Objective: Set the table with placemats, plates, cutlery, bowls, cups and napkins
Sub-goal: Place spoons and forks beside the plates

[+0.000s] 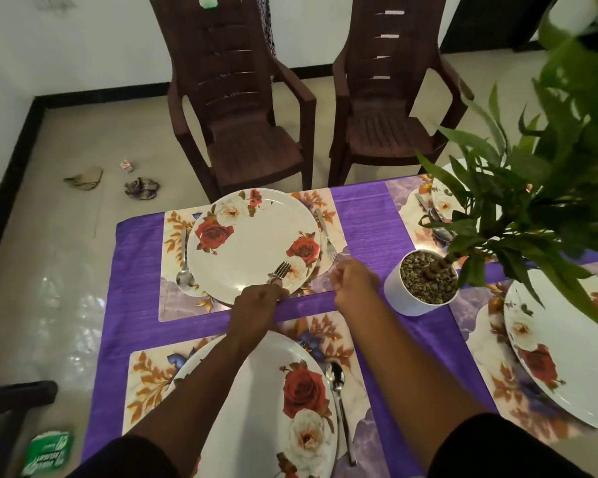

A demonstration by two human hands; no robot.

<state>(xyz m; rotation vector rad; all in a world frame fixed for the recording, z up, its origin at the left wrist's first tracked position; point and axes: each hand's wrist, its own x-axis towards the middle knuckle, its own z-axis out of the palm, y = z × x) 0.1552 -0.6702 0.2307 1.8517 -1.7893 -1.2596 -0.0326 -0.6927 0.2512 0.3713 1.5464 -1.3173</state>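
A purple cloth covers the table. On the far floral placemat lies a rose-patterned plate with a spoon on its left. My left hand grips a fork whose tines point up over the plate's near rim. My right hand pinches the tines end of a second fork lying right of that plate. Below my arms sits a near plate with a spoon on its right.
A white pot with pebbles and a leafy plant stands right of my right hand. Two more plates on placemats lie at the right. Two brown chairs stand beyond the table. Litter lies on the floor at left.
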